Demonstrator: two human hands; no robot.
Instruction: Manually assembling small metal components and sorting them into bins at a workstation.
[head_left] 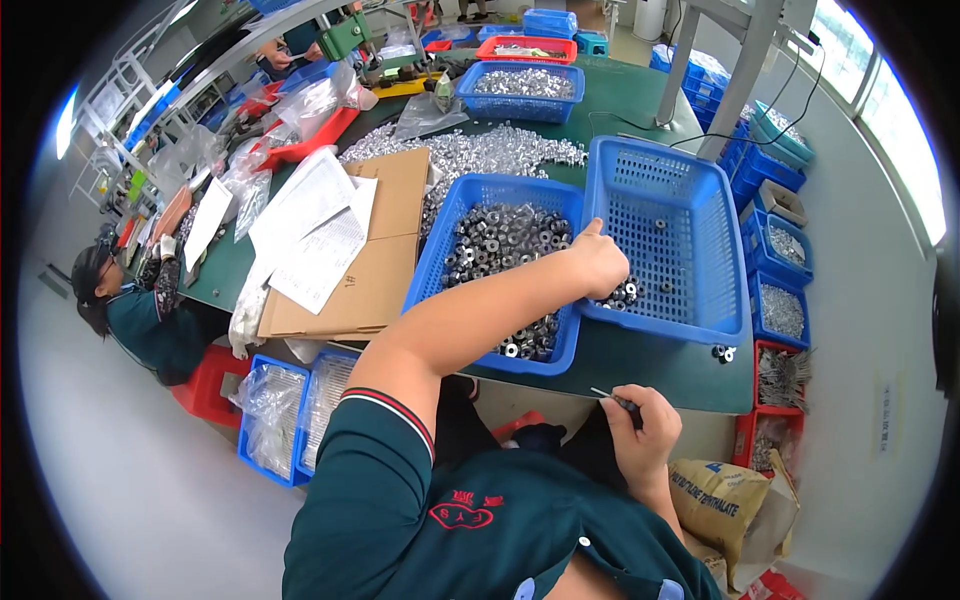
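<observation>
Green table [640,365] carries two blue baskets. Left hand [598,262] reaches across, fingers closed over small metal rings [622,292] in the right basket [655,155], directly under the fingertips. Right hand [645,425], nearer the body, pinches a thin pin [603,394] pointing left.

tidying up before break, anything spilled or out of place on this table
Two small metal rings lie loose on the green table, just outside the near corner of the right blue basket. A heap of silver parts also sits loose on the table beyond the baskets.
</observation>
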